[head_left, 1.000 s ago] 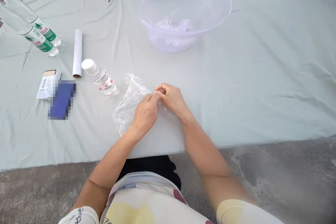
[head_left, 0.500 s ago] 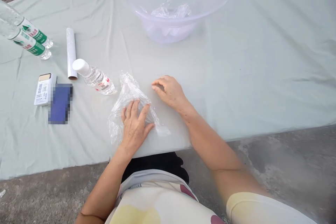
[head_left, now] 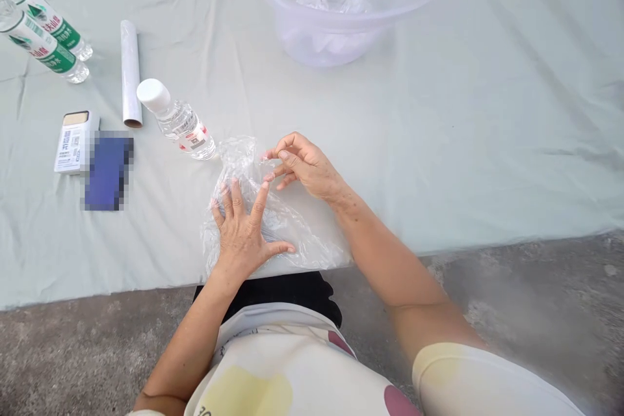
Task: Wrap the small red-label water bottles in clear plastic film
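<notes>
A crumpled sheet of clear plastic film (head_left: 312, 244) lies near the front edge of the cloth-covered table. My left hand (head_left: 241, 231) rests on it, palm down, fingers and thumb spread. At the film's upper right edge is my right hand (head_left: 309, 166), its fingers bent and apart. Its fingertips touch the film or sit just under its edge; I cannot tell which. The thumb does not visibly pinch anything. Just beyond the film, on the left, stands a clear bottle (head_left: 185, 130) with a white cap and a red-and-white label.
A translucent purple basin (head_left: 316, 45) holding crumpled clear plastic stands at the back. To the left are a white film roll (head_left: 130, 75), two green-labelled water bottles (head_left: 53, 45), a white box-like device (head_left: 73, 143) and a blurred blue object (head_left: 107, 172).
My right hand has moved left to the film's edge and its fingers have spread. My left hand has opened wider on the film, which now reaches further right. The view has tilted down slightly.
</notes>
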